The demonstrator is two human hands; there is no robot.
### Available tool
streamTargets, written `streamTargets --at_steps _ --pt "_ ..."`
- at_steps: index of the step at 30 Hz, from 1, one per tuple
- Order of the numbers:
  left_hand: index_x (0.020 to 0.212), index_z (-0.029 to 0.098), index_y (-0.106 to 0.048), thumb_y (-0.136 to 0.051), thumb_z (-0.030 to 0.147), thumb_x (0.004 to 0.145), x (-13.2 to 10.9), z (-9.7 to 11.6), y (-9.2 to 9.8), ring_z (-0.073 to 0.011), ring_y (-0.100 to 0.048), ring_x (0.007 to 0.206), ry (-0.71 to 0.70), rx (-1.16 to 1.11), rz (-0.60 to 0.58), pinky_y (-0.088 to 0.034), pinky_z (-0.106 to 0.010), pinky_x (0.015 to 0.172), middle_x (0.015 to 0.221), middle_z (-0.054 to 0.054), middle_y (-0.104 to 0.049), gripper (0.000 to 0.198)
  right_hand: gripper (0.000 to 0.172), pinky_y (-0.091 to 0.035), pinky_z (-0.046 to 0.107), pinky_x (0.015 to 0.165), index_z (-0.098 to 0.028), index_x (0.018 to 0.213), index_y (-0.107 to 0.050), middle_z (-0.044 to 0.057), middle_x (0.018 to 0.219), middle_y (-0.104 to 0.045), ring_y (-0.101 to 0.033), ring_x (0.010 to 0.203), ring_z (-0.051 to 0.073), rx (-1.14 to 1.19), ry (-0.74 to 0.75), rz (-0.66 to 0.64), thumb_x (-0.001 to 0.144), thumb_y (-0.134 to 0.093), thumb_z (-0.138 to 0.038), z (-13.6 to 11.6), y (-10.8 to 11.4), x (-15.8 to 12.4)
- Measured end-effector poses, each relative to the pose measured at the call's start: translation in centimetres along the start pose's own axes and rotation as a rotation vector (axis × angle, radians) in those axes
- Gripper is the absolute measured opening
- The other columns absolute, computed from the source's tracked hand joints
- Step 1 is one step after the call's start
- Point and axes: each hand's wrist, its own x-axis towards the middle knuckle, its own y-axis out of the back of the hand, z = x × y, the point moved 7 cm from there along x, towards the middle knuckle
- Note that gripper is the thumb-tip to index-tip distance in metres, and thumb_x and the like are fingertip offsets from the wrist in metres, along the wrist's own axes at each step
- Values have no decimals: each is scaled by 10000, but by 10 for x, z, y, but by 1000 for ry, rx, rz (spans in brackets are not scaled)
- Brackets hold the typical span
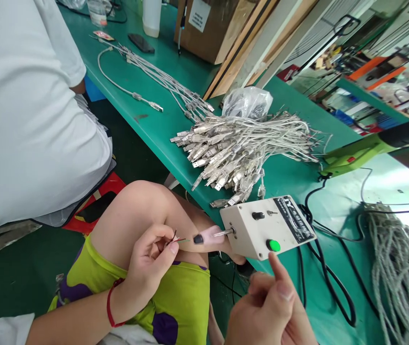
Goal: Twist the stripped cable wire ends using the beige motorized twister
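Above my lap, my left hand (156, 258) is closed, thumb and fingertips pinching the stripped end of a cable with thin coloured wires (176, 239) sticking out. The rest of that cable is hidden by the hand. The wires point toward a black-tipped clamp (198, 238) on a metal shaft, which comes out of a white machine box (251, 230) at the table's edge. On the box is a green button (273, 245). My right hand (271, 302) has its index finger stretched to the button's lower edge, the other fingers curled and apparently holding nothing.
A big pile of grey USB cables (226, 148) lies behind the box on the green table (118, 91). To the right are a green-and-black tool (355, 153), black cords (328, 268) and a cable bundle (398, 258). A person in a white shirt (28, 110) sits at left.
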Motion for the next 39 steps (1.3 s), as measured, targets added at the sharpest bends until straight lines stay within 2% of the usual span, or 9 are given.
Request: streamTargets --at_steps 2,6,8,12,16,18,25,34,39 --pt "1043 252 -768 -784 257 1096 -4 6 -2 -95 -491 660 -63 34 -24 -460 -167 607 903 16 -675 55 337 -387 280 537 -172 1090 -960 33 719 -708 -538 600 140 86 -127 -76 997 -919 -493 9 -2 -19" --pt "1067 276 -727 -727 138 1083 -11 29 -12 -93 -572 684 -266 195 -109 -493 -144 634 908 31 -699 139 388 -570 256 613 -195 1055 -956 102 883 -834 -703 694 175 232 -557 -583 889 -1012 -541 36 -33 -65" --pt "1086 280 -701 -707 97 1065 -14 38 -18 -100 -605 719 -363 281 -153 -509 -146 671 900 35 -693 184 367 -613 236 675 -230 1032 -957 86 865 -831 -725 723 163 337 -680 -665 878 -1022 -557 40 -42 -77" --pt "1102 278 -659 -691 90 1067 -16 42 -26 -101 -540 677 -438 377 -228 -457 -167 630 865 40 -661 194 320 -639 202 742 -266 881 -944 53 829 -814 -721 718 127 461 -751 -613 786 -1092 -533 34 -55 -73" --pt "1106 281 -644 -687 102 1074 -14 38 -26 -93 -434 603 -400 352 -252 -407 -195 579 837 52 -611 187 262 -473 116 562 -268 839 -935 -70 570 -511 -326 499 16 607 -861 -653 786 -1105 -461 22 -70 -73" --pt "1134 290 -646 -692 109 1069 -14 37 -26 -90 -427 586 -390 320 -269 -388 -198 559 826 59 -591 197 252 -378 98 517 -261 826 -930 -101 538 -383 -224 503 16 666 -936 -698 806 -1092 -452 19 -76 -77" --pt "1165 297 -712 -743 177 1072 -11 35 -24 -96 -475 599 -394 253 -294 -432 -215 598 841 41 -650 155 240 -274 108 489 -255 821 -931 -109 536 -335 -148 501 12 735 -981 -720 835 -1071 -448 19 -82 -80" --pt "1123 278 -678 -750 106 1032 -6 40 -24 -70 -445 542 -348 281 -246 -389 -165 502 806 57 -606 208 240 -308 109 485 -258 829 -933 -103 523 -354 -168 493 14 692 -975 -712 819 -1082 -447 22 -84 -78" --pt "1114 252 -701 -736 263 1111 -2 48 -29 -94 -529 573 -436 252 -272 -454 -182 540 806 21 -661 37 233 -349 113 500 -264 829 -933 -84 547 -428 -198 504 18 694 -978 -713 836 -1070 -453 24 -85 -79"
